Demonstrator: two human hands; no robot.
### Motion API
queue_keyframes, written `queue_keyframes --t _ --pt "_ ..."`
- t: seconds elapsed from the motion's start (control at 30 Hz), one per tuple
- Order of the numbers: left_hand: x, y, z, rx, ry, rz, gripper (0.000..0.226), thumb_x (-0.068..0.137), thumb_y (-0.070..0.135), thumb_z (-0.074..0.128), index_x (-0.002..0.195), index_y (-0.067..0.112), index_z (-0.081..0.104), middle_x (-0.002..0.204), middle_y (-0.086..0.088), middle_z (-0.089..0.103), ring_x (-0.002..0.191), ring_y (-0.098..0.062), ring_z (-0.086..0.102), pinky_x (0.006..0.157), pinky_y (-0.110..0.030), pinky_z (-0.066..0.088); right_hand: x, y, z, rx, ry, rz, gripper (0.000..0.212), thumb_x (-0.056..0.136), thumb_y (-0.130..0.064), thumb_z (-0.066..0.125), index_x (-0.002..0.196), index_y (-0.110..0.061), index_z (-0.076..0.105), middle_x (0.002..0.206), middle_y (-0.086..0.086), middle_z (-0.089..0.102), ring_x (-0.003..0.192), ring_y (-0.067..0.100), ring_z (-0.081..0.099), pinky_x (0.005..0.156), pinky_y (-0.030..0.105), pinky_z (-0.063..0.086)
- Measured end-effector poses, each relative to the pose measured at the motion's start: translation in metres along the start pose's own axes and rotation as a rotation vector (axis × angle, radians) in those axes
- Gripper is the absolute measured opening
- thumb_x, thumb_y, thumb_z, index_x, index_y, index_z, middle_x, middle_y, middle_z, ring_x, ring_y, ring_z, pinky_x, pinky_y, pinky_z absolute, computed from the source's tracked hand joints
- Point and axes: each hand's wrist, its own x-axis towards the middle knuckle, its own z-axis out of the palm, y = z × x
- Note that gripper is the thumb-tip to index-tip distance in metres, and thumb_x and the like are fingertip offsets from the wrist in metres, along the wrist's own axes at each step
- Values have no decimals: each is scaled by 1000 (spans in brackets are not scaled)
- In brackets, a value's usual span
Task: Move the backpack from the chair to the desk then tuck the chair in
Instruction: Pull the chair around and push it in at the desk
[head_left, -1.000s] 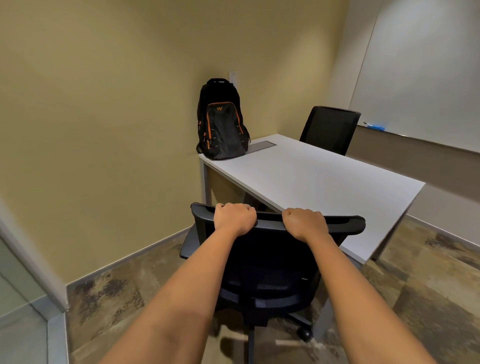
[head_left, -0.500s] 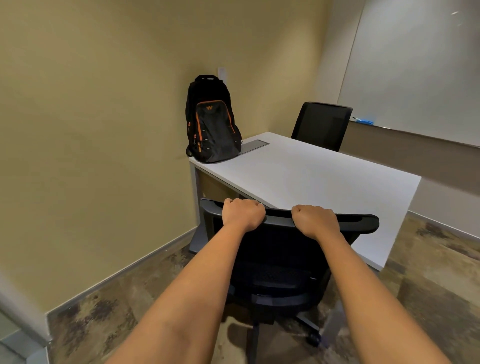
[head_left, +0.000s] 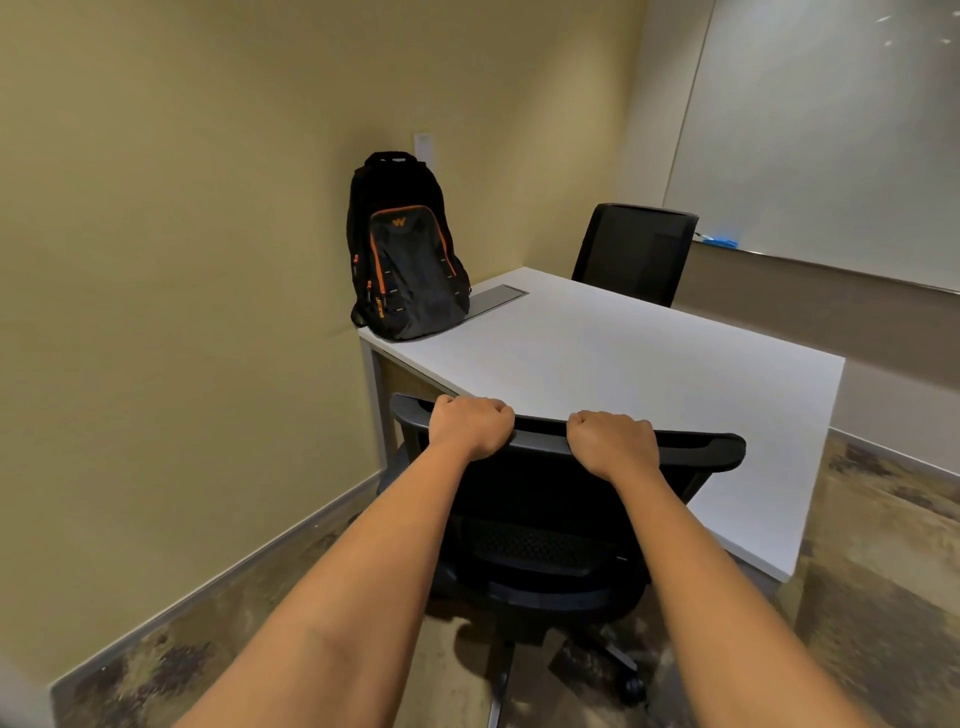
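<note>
A black backpack (head_left: 408, 254) with orange trim stands upright on the far left corner of the white desk (head_left: 649, 364), leaning on the wall. A black office chair (head_left: 540, 525) faces the desk's near edge, its seat partly under the desktop. My left hand (head_left: 470, 426) and my right hand (head_left: 610, 441) both grip the top rail of the chair's backrest, side by side, fingers curled over it.
A second black chair (head_left: 634, 252) stands at the desk's far side. A whiteboard (head_left: 831, 135) with a blue eraser (head_left: 719, 240) on its ledge fills the right wall. A beige wall runs close on the left. A grey cable cover (head_left: 493, 298) lies beside the backpack.
The chair has rolled forward toward the desk under both hands, and its backrest top now overlaps the desk's near edge. The backpack has not moved.
</note>
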Motion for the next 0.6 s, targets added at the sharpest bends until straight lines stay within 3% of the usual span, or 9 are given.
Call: queue_keyframes --t 0.1,0.27,0.4,0.6 --pt "21 -10 0 -3 -8 8 45 95 32 22 97 19 64 107 -12 67 95 -29 56 89 -40 31 18 -6 2 -2 14 8 32 93 -14 22 63 -16 36 95 8 63 81 26 46 83 39 34" --pt "56 -23 -1 13 -32 20 46 96 33 21 111 21 63 116 -11 65 104 -29 55 94 -40 30 48 -16 5 -24 20 32 26 90 -10 25 75 -12 46 97 8 65 87 27 52 85 40 36" --pt "85 -38 -3 22 -59 34 45 96 34 22 117 24 62 121 -11 63 109 -30 54 96 -41 30 72 -30 8 -1 1 83 29 89 -12 24 68 -15 43 100 7 64 93 28 53 89 40 34" --pt "127 -73 -7 38 -113 97 46 97 36 21 118 26 61 125 -8 61 112 -29 52 97 -41 30 103 -62 13 -4 -3 154 32 89 -13 24 84 -13 55 102 8 64 98 30 54 95 43 33"
